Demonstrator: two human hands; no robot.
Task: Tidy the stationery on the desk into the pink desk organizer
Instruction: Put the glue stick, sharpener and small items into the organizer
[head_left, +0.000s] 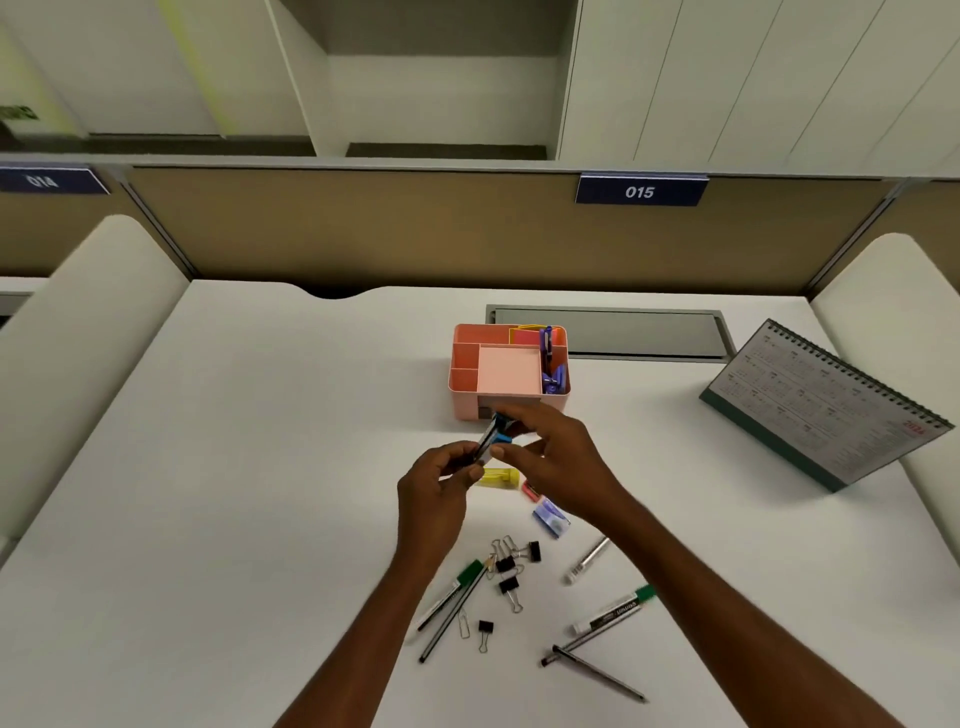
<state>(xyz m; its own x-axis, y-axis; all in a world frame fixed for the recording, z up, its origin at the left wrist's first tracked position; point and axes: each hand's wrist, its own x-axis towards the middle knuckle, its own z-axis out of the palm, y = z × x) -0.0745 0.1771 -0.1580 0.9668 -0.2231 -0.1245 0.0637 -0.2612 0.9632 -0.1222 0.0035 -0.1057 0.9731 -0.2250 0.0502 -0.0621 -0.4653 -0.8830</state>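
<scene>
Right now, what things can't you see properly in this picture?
All in the head view:
- The small dark-and-blue item: both hands, left hand and right hand, cover most of it, so I cannot tell what it is.
- The yellow item and red item: partly under the hands.
- The pink organizer: its front opening is behind the fingers.
- The desk calendar: print too small to read.

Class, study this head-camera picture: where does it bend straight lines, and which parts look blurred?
Head view: wide-angle lens bows the desk edges and partition outward; sign 014 is smeared at the left edge; the item between the hands is motion-blurred; lighting is soft, shadows faint.
</scene>
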